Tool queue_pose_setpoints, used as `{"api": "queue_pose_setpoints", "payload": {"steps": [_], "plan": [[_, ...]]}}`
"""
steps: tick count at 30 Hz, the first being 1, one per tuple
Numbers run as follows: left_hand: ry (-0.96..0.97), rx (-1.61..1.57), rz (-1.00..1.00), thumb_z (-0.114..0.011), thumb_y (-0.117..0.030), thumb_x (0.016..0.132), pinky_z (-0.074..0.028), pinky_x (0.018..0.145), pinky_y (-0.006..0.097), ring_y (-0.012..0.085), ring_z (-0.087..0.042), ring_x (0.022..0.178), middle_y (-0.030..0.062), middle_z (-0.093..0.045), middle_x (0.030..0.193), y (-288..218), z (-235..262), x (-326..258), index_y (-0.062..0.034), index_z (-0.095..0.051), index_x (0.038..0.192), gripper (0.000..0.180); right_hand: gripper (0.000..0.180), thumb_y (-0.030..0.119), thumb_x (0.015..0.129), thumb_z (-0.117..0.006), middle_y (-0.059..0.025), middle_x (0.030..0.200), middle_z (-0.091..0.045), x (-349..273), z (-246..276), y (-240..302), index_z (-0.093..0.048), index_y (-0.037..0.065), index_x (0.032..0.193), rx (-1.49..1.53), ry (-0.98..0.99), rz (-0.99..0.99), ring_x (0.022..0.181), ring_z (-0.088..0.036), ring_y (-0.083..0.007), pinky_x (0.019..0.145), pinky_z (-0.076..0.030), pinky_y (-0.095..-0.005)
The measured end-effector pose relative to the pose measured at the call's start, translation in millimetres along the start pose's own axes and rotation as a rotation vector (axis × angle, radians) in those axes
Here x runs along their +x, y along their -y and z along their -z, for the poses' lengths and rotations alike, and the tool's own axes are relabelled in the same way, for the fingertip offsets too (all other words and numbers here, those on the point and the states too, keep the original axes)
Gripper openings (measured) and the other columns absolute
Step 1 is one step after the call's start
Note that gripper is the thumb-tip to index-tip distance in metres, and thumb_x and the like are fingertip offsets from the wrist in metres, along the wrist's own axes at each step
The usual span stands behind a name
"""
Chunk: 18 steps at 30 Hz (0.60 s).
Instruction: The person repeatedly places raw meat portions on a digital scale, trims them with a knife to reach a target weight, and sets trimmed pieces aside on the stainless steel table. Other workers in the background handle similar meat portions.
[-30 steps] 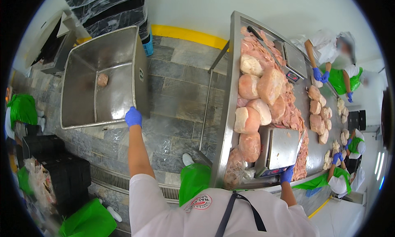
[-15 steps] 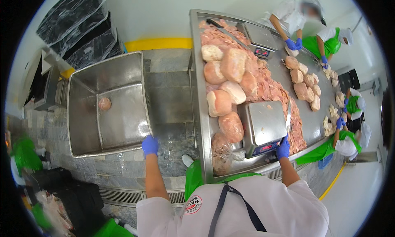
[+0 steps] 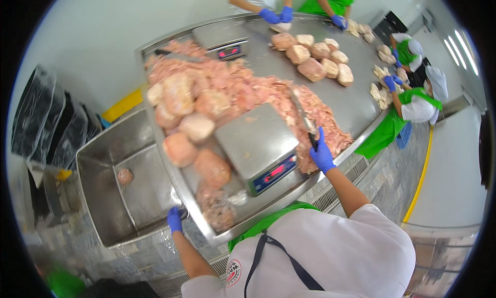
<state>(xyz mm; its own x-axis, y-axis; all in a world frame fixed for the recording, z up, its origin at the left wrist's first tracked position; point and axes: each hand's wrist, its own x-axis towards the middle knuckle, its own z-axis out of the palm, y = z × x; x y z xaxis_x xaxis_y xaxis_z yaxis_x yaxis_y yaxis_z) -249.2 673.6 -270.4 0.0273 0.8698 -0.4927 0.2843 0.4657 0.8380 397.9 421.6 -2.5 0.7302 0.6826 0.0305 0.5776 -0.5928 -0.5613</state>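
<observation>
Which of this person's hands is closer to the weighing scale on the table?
The right hand, holding a knife just beside the scale. The left hand is farther off, gripping the rim of the steel tub beside the table.

The knife in the right hand is half guesswork: the handle sits buried in the blue glove and the blade smears out over the meat pile just past the grip. The left hand curls over the metal bin rim, fingertips hidden behind it. The lump inside the bin, well away from that hand, is too blurry to identify. The scale display is unreadable.
</observation>
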Motion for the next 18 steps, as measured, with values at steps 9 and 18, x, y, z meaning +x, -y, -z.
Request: {"api": "queue_pose_setpoints", "payload": {"steps": [9,18], "plan": [[-0.781,-0.310,-0.483,-0.059,-0.024,0.101,-0.044,0.105,0.040,0.0266,-0.056,0.117,0.0162,-0.059,0.126,-220.5,-105.6,-180.7,0.0039,-0.052,0.132,0.043,0.073,0.027,0.091,-0.069,-0.0248,0.127,-0.056,104.7,45.8,-53.6,-0.033,0.007,0.151,-0.072,-0.066,0.504,0.117,-0.055,-0.0400,0.100,-0.047,-0.0454],[-0.801,-0.136,-0.766,-0.055,-0.014,0.101,-0.049,0.099,0.039,0.0256,-0.060,0.112,0.0148,-0.062,0.122,-418.8,-272.2,-264.8,0.0036,-0.055,0.129,0.033,0.060,0.031,0.089,-0.066,-0.0253,0.132,-0.054,403.6,102.2,-125.5,-0.047,0.003,0.138,-0.318,-0.221,0.424,0.122,-0.053,-0.0412,0.100,-0.047,-0.0484]]}}
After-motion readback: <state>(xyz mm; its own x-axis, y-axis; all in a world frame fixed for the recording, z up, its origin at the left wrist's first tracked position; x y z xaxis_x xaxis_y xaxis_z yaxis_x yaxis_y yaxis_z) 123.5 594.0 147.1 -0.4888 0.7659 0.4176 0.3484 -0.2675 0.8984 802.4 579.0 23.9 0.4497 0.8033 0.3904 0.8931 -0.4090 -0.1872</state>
